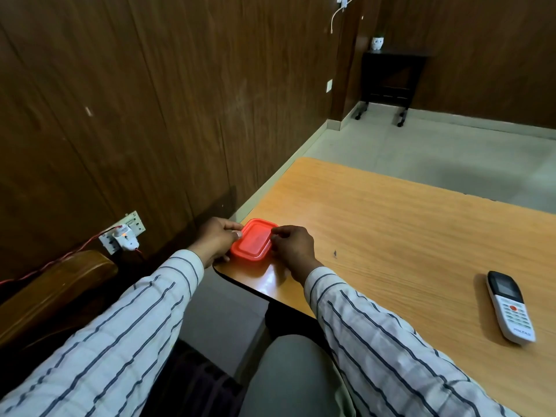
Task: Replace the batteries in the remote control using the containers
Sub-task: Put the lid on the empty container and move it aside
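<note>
A: Where does the red container sit?

B: On the near left corner of the wooden table, close to the edge, with its red lid on. What is inside cannot be seen.

A: And the hands?

B: Both are on it. The left hand grips the container's left side, the thumb lying along the lid's far left edge and the fingers curled round the side below. The right hand is at the right side, its fingertips bunched together and pinching at the lid's right rim. Both arms wear white sleeves with dark stripes.

A: The remote control?

B: The remote control lies well apart from the container, far to the right on the table, near the front edge. It is face up, white, with a dark screen at its far end and an orange button among the keys. Neither hand touches it.

A: Anything else nearby?

B: A wall socket with a white adapter plugged in and a red cable, left of the table on the wood-panelled wall. A dark trolley stands in the far corner.
</note>
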